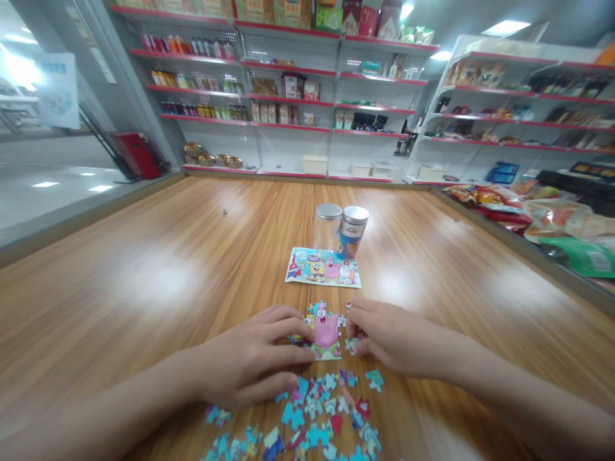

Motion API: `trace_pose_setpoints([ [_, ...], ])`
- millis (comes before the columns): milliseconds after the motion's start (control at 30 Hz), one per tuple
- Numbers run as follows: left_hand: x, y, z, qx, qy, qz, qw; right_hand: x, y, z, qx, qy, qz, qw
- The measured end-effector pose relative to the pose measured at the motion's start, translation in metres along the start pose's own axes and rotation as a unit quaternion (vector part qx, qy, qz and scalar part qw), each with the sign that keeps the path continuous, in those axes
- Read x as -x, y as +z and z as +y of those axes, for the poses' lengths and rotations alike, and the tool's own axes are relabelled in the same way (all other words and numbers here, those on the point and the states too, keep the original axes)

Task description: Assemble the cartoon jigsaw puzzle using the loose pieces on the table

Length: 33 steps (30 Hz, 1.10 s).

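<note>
Head view: the joined jigsaw section (pixel 327 331), the one with the pink starfish character, sits mid-worktop (pixel 192 224), so call that the clock centre. The left hand (pixel 259 352) comes in from 9 o'clock, open and relaxed, fingers spread over the section's left edge. The right hand (pixel 384 333) is at 3, fingers curled in close by a few small bits — can't tell if it's actually pinching one. Loose pieces (pixel 314 410) are scattered around 6. Picture sheet (pixel 323 275) lies at 12, with the clear jar (pixel 327 229) and printed can (pixel 353 234) upright at its far side, around 12 to 1.

Looks to me like the step in hand is fingertip work along the section's edges. Any move from here calls for a light touch — steady on the left, small and precise on the right.
</note>
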State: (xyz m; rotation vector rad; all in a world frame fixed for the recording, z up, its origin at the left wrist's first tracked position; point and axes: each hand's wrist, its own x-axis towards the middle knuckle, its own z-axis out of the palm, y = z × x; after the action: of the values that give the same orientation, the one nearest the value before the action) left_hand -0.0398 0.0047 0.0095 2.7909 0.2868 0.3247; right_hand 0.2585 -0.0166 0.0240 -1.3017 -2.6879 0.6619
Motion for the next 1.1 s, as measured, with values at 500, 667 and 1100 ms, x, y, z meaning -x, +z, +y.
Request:
trace_pose_setpoints([
  [500,0.0019,0.0075,-0.0034,0.007,0.001,0.036,0.999,-0.0088,0.0014,0.0059,-0.032,-0.014,0.01,0.999],
  [667,0.0012,0.0067,-0.0035,0.008,0.007,0.036,0.999,-0.0104,0.0013,0.0058,-0.034,-0.018,0.007,0.999],
  [1100,0.0,0.0048,-0.0011,0.01,-0.001,0.037,0.999,-0.0059,0.0029,-0.0029,0.008,-0.016,0.01,1.0],
])
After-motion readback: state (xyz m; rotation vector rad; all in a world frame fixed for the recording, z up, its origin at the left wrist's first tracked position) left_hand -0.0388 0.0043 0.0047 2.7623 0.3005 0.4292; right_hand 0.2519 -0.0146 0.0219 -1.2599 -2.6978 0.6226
